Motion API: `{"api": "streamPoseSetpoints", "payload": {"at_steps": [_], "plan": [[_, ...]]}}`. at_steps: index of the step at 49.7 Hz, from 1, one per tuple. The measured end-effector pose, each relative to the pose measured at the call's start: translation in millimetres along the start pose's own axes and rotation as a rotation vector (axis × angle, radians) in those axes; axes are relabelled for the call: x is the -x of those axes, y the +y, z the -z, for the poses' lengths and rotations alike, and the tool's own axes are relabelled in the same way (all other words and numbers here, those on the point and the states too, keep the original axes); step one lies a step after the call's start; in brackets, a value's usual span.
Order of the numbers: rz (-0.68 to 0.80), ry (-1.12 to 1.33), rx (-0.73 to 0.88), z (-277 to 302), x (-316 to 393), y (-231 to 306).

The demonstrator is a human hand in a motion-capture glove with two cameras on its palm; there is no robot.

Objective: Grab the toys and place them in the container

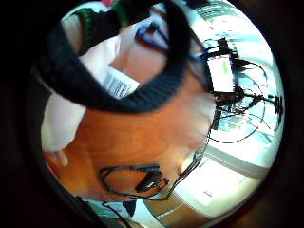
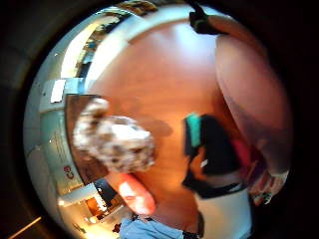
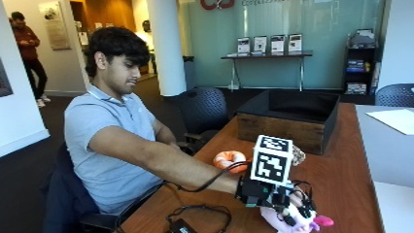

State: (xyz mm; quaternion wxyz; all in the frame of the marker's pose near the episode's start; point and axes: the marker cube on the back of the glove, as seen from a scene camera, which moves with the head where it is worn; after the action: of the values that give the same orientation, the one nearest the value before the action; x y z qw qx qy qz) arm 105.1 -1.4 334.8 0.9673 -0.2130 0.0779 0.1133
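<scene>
A: Right hand (image 3: 275, 194) at the worktop's (image 3: 349, 179) near edge, fingers (image 3: 304, 206) curled on the pink-and-white plush (image 3: 291, 221). Looks gripped, but the contact itself is partly hidden.

B: Risks?

A: The plush is soft and hangs low. If only a fold is pinched, it could slip during the lift. Black cable (image 3: 194, 213) is coiled at 9 o'clock of the hand and could snag the wrist.

B: The rest?

A: Orange ring toy (image 3: 230, 159) at 11 o'clock, speckled toy (image 3: 298, 155) at 12, both near the container (image 3: 288, 121). Its front wall stands high, so a low carry would clip the rim.

B: Surface, room?

A: Smooth reddish wood worktop, white sheet (image 3: 394, 119) at the far right. Behind it are office chairs (image 3: 204, 111), a white column (image 3: 163, 43), and a glass wall with a narrow table (image 3: 265, 56) and shelves (image 3: 361, 63).
</scene>
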Motion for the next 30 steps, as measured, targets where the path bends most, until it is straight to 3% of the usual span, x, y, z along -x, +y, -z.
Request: {"api": "streamPoseSetpoints", "payload": {"at_steps": [5, 18, 30], "plan": [[0.059, 0.022, -0.192, 5, 7, -3], [0.089, -0.069, -0.245, 65, 29, 2], [0.158, -0.127, -0.364, 169, 74, 22]]}}
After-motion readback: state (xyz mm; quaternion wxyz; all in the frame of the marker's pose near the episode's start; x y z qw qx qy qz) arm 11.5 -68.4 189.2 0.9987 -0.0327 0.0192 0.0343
